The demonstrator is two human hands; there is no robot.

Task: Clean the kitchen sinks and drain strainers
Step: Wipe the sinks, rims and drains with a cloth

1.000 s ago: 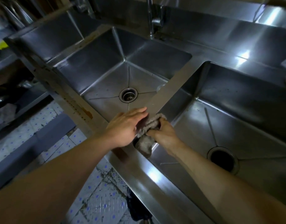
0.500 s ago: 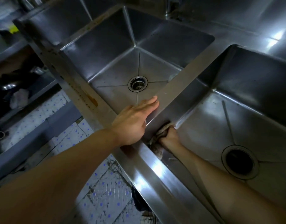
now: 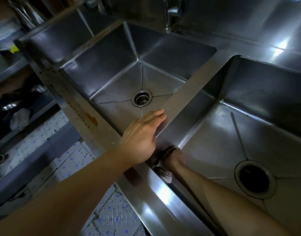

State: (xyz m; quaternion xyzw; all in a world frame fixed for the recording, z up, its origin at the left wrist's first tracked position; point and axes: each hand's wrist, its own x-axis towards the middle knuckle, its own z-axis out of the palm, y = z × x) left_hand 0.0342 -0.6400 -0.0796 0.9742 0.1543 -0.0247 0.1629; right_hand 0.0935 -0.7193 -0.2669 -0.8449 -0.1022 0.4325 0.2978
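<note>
Two steel sinks lie side by side. The left sink (image 3: 112, 68) has a drain strainer (image 3: 141, 98) in its floor. The right sink (image 3: 214, 137) has an open dark drain hole (image 3: 254, 178). My left hand (image 3: 141, 135) rests flat, fingers straight, on the steel divider (image 3: 185, 92) between the sinks. My right hand (image 3: 174, 157) is down in the near left corner of the right sink and grips a grey rag (image 3: 163, 172), pressed against the sink wall. The left hand hides part of the rag and of the right hand.
A faucet base (image 3: 172, 12) stands behind the left sink. The front rim (image 3: 160, 198) runs diagonally toward me, with rust marks (image 3: 92, 120) on it. Below left is a tiled floor (image 3: 64, 160) and a low shelf with dark pans (image 3: 8, 106).
My right hand with the rag has gone from the divider's top down into the right sink's near corner. My left hand stays on the divider. The view has shifted closer.
</note>
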